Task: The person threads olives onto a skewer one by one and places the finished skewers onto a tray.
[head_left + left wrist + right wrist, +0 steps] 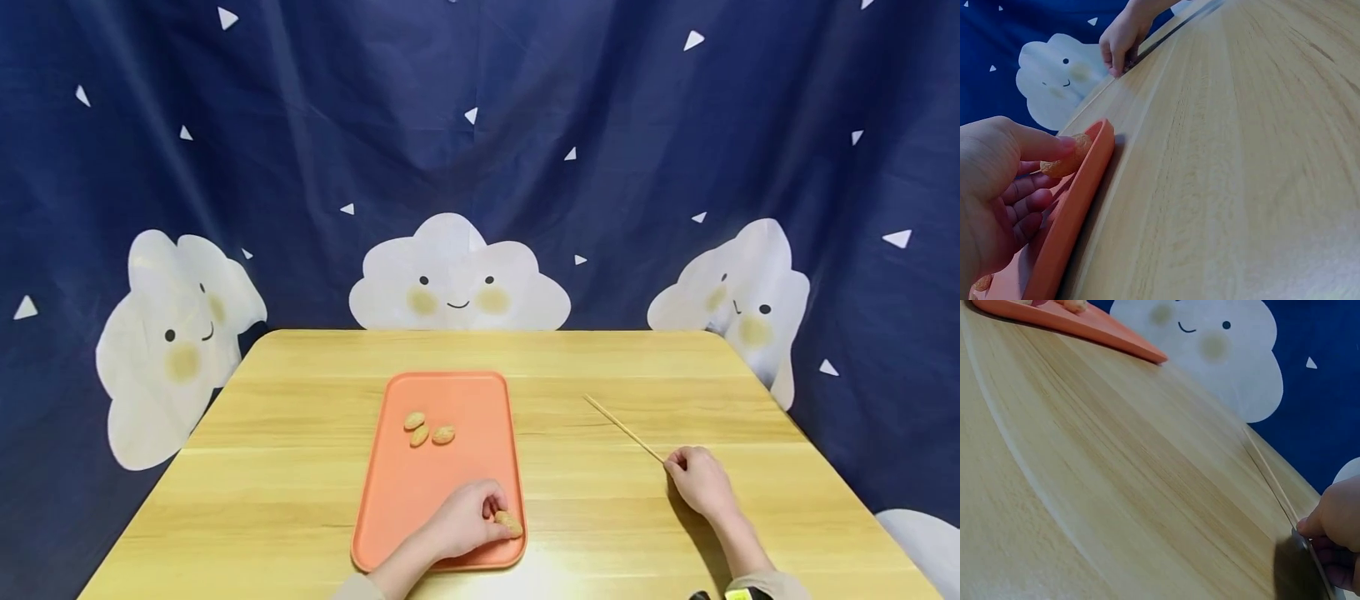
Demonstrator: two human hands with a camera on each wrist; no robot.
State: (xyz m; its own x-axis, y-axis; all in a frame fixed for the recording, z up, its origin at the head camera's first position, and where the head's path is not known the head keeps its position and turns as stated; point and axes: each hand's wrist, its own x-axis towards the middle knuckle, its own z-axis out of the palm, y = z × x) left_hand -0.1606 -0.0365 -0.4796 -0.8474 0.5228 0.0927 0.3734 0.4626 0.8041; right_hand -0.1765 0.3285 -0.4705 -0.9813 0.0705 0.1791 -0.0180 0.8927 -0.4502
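At the near right corner of the orange tray (pixel 420 492), my left hand (pixel 467 518) pinches a tan oval food piece (pixel 508 523) between thumb and fingers. The left wrist view shows this rough, browned piece (pixel 1067 159) close beside the tray's raised rim (pixel 1085 206), with the other fingers loosely curled below. Three similar oval pieces (pixel 443 434) lie grouped on the tray's farther half. Over to the right, my right hand (pixel 701 480) pinches a thin wooden skewer (pixel 622 427), which points away and leftward. From the right wrist, the skewer (pixel 1270 478) runs past the thumb tip.
The light wooden table (pixel 600 533) carries the tray left of its middle. Behind it hangs a dark blue curtain (pixel 525 67) printed with white clouds and triangles. A dark band with a yellow-green patch (pixel 738 595) circles the right wrist.
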